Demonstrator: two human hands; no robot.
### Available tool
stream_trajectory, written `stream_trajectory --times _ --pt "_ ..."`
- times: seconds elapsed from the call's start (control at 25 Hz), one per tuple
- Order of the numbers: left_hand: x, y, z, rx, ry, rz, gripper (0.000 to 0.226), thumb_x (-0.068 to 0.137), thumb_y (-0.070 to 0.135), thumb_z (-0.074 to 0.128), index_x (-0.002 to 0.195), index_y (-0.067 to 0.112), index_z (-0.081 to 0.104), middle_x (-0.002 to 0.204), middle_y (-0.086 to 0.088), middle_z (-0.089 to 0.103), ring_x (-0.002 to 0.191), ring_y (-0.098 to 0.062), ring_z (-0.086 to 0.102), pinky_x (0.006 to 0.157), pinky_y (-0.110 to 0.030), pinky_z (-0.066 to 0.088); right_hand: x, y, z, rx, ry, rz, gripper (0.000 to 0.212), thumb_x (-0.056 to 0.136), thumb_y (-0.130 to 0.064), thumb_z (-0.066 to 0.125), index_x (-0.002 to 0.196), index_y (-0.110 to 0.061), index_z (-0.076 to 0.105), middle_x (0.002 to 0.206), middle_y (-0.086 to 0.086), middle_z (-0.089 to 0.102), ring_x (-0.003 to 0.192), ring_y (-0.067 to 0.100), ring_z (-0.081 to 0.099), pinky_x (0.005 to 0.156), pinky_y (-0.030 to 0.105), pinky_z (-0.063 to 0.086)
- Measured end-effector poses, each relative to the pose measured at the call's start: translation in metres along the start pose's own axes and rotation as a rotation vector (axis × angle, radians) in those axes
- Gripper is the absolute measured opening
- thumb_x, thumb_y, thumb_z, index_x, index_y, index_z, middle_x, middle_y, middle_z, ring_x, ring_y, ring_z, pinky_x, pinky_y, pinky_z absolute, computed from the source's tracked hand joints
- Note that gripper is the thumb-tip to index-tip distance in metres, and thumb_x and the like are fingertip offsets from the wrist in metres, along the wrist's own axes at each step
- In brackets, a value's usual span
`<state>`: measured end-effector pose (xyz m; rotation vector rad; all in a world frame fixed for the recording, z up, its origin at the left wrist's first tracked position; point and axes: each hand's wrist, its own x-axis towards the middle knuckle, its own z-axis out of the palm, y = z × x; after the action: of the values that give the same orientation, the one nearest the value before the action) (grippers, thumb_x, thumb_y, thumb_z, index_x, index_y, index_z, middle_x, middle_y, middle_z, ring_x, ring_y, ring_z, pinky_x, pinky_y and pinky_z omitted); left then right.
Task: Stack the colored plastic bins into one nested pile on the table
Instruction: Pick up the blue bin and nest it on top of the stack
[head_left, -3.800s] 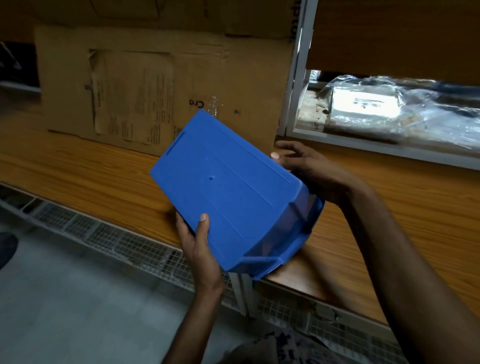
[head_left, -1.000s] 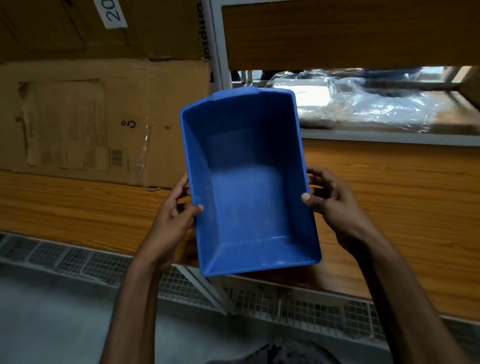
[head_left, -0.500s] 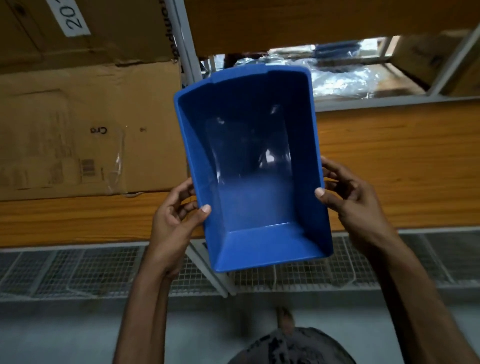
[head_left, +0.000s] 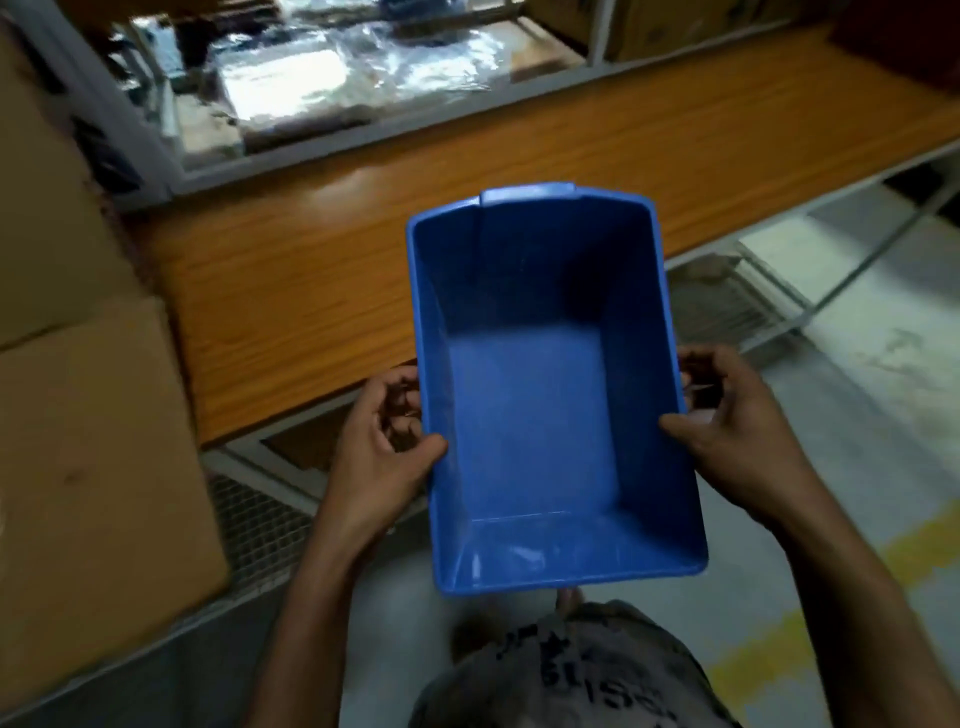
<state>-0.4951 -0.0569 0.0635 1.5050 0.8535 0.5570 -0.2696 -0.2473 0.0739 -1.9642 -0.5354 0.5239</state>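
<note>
Blue bin has swung away from the wooden shelf; both hands still grip its sides.

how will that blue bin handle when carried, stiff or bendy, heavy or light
Probably stiff: the blue bin shows straight walls though the left hand and right hand grip only its side rims. Likely light, being empty. Its glossy plastic may be slippery.

Your bare left forearm and right forearm rise from the near edge and angle inward toward each other. Your left grip holds the left wall of the blue bin, thumb hooked over the rim to the inside, fingers curled against the outside. Your right grip mirrors it on the right wall, thumb inside, fingers curled outside.
</note>
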Motion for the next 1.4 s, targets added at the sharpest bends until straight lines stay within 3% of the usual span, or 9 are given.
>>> stream_trajectory --times 0.24,0.36,0.52,0.64,0.8,0.92,1.08,1.2,1.4 --pt "0.016 -0.002 0.107 0.122 -0.166 0.045 0.052 0.084 -0.006 0.069 0.121 0.03 0.061 0.105 0.003 0.066 0.087 -0.007 0.062 0.079 -0.03 0.058 -0.017 0.065 -0.08 0.038 0.126 0.172 0.042 0.087 0.01 0.065 0.115 -0.02 0.055 0.102 0.004 0.061 0.082 0.02 0.059 0.073 0.04 0.057" --pt "0.022 -0.004 0.174 0.143 -0.218 0.064 0.052 0.085 -0.01 0.067 0.114 0.032 0.063 0.099 0.006 0.066 0.079 0.002 0.061 0.073 -0.019 0.053 -0.014 0.102 -0.127 0.105 0.166 0.263 0.038 0.09 0.01 0.062 0.114 -0.018 0.055 0.099 0.003 0.061 0.079 0.018 0.061 0.072 0.035 0.058" --pt "0.023 -0.012 0.268 0.178 -0.288 0.05 0.052 0.085 -0.005 0.067 0.129 0.023 0.062 0.101 0.003 0.066 0.084 -0.007 0.063 0.077 -0.025 0.054 -0.008 0.151 -0.194 0.139 0.295 0.307 0.037 0.089 0.006 0.061 0.115 -0.02 0.056 0.099 -0.002 0.061 0.077 0.013 0.063 0.067 0.03 0.055" --pt "0.029 -0.016 0.329 0.214 -0.379 0.05 0.061 0.082 0.011 0.068 0.139 0.028 0.058 0.107 0.001 0.068 0.094 -0.016 0.067 0.081 -0.029 0.058 0.0 0.185 -0.239 0.141 0.384 0.326 0.038 0.087 0.003 0.064 0.118 -0.02 0.058 0.102 -0.003 0.062 0.082 0.014 0.065 0.069 0.032 0.056" --pt "0.047 -0.011 0.403 0.239 -0.49 0.027 0.065 0.089 -0.005 0.064 0.14 0.035 0.054 0.108 0.011 0.068 0.09 0.001 0.064 0.075 -0.014 0.054 0.018 0.219 -0.286 0.165 0.486 0.375 0.037 0.086 0.003 0.063 0.117 -0.016 0.06 0.099 -0.006 0.063 0.081 0.014 0.065 0.069 0.032 0.055" --pt "0.077 -0.006 0.458 0.256 -0.551 0.001 0.064 0.09 -0.011 0.06 0.136 0.033 0.053 0.106 0.014 0.065 0.082 0.009 0.064 0.072 -0.013 0.055 0.042 0.239 -0.315 0.212 0.531 0.44 0.038 0.086 0.004 0.062 0.118 -0.016 0.061 0.102 -0.004 0.064 0.082 0.011 0.065 0.069 0.03 0.054" --pt "0.142 0.001 0.541 0.278 -0.617 -0.004 0.055 0.088 -0.012 0.059 0.132 0.021 0.062 0.099 0.003 0.07 0.086 -0.012 0.067 0.073 -0.025 0.056 0.092 0.258 -0.36 0.288 0.607 0.513 0.038 0.089 0.004 0.059 0.121 -0.015 0.063 0.104 -0.004 0.065 0.082 0.011 0.068 0.065 0.026 0.053" --pt "0.185 0.018 0.605 0.268 -0.658 -0.06 0.049 0.088 -0.012 0.057 0.129 0.01 0.069 0.102 -0.009 0.075 0.078 -0.011 0.068 0.064 -0.021 0.055 0.129 0.261 -0.402 0.349 0.649 0.568 0.035 0.09 0.003 0.057 0.119 -0.015 0.066 0.107 -0.001 0.067 0.084 0.013 0.07 0.064 0.029 0.055" --pt "0.238 0.047 0.705 0.297 -0.738 -0.121 0.044 0.089 -0.006 0.059 0.126 0.013 0.071 0.102 -0.003 0.076 0.078 -0.009 0.071 0.057 -0.019 0.054 0.182 0.275 -0.468 0.441 0.719 0.613 0.033 0.089 0.009 0.054 0.11 -0.014 0.067 0.096 0.003 0.073 0.077 0.013 0.07 0.06 0.025 0.054"
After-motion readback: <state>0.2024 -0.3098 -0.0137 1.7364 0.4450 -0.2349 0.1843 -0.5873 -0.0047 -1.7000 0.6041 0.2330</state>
